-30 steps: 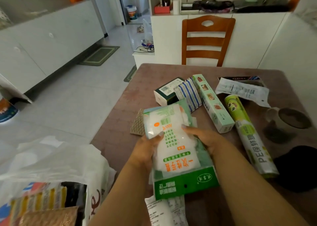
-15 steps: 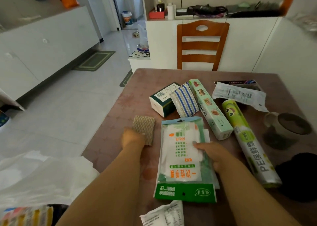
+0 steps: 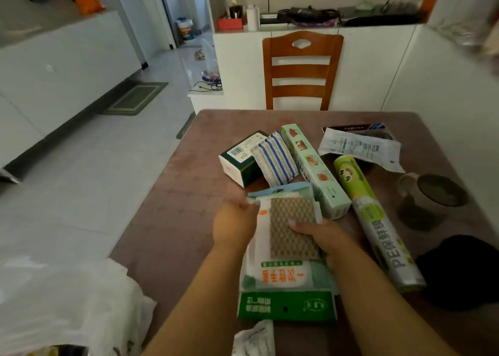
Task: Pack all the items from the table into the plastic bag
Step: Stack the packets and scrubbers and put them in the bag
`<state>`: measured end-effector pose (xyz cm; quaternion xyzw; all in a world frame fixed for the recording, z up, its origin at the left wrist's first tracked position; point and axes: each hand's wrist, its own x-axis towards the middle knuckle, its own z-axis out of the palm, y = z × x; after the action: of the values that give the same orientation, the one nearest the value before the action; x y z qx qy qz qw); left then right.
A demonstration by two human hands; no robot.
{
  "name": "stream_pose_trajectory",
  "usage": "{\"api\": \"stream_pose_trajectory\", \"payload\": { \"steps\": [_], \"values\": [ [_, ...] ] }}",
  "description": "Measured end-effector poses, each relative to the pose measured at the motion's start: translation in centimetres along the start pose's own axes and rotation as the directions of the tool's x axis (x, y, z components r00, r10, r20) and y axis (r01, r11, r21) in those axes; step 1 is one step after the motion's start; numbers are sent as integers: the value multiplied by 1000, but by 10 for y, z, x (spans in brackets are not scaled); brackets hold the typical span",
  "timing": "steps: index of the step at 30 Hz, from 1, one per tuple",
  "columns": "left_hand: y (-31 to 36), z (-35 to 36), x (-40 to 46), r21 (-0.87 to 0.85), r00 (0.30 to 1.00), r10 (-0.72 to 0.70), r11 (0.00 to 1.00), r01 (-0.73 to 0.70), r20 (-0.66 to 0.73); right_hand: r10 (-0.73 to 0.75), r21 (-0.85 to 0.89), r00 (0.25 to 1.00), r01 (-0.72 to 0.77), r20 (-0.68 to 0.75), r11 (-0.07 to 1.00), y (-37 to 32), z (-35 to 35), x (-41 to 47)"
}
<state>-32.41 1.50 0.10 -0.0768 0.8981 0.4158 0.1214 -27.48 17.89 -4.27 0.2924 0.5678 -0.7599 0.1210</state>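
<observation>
you are looking down at a brownish table [image 3: 172, 193] from a head-worn camera, with both your bare forearms reaching in from the bottom of the view. your left hand [image 3: 234, 227] grips the left edge of a flat stack, fingers curled over its upper left corner. your right hand [image 3: 322, 237] rests on the stack's right side, thumb pressing down on a tan, bumpy scouring pad [image 3: 293, 227] that lies on top. under the pad is a white pack of disposable gloves [image 3: 280, 274] with orange lettering, and beneath that a larger green-and-white flat package [image 3: 287, 305]; whether the stack is lifted or resting on the table cannot be told

behind the stack, further across the table, sit a dark green and white box [image 3: 239, 160], a blue-striped pack [image 3: 275, 161] leaning against it, and a long pale green box [image 3: 314, 169] lying diagonally. to its right lies a roll of pe cling film [image 3: 378, 223] with a green end, and beyond that a white printed pouch [image 3: 359, 147] on top of a dark package [image 3: 359, 126]. a dark mug [image 3: 432, 193] stands near the right edge, with a black object [image 3: 464, 269] closer to you

the white plastic bag [image 3: 73, 301] is at lower left, beside the table's near left corner, open with items showing inside. a crumpled white wrapper [image 3: 255, 339] lies at the bottom edge. a wooden chair [image 3: 301, 69] stands at the far side of the table
</observation>
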Motion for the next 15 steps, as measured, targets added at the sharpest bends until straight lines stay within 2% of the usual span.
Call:
{"api": "stream_pose_trajectory", "payload": {
  "steps": [3,5,8,10,15],
  "values": [
    [39,-6,32,-152,983,104,980,-127,-151,-15,28,1000,15,-3,999,-2,-11,3],
    [61,-1,58,-196,974,153,963,-185,-170,-12,36,1000,11,4,999,0,-12,4],
    [76,10,92,-298,996,77,950,-89,-50,6,33,1000,-6,0,999,2,-14,7],
    [75,17,103,-264,998,61,963,-58,2,17,27,1000,-17,-7,999,3,-15,10],
    [63,19,106,-317,989,69,942,-108,-132,33,14,999,-33,-12,999,2,-13,11]
  ]
}}
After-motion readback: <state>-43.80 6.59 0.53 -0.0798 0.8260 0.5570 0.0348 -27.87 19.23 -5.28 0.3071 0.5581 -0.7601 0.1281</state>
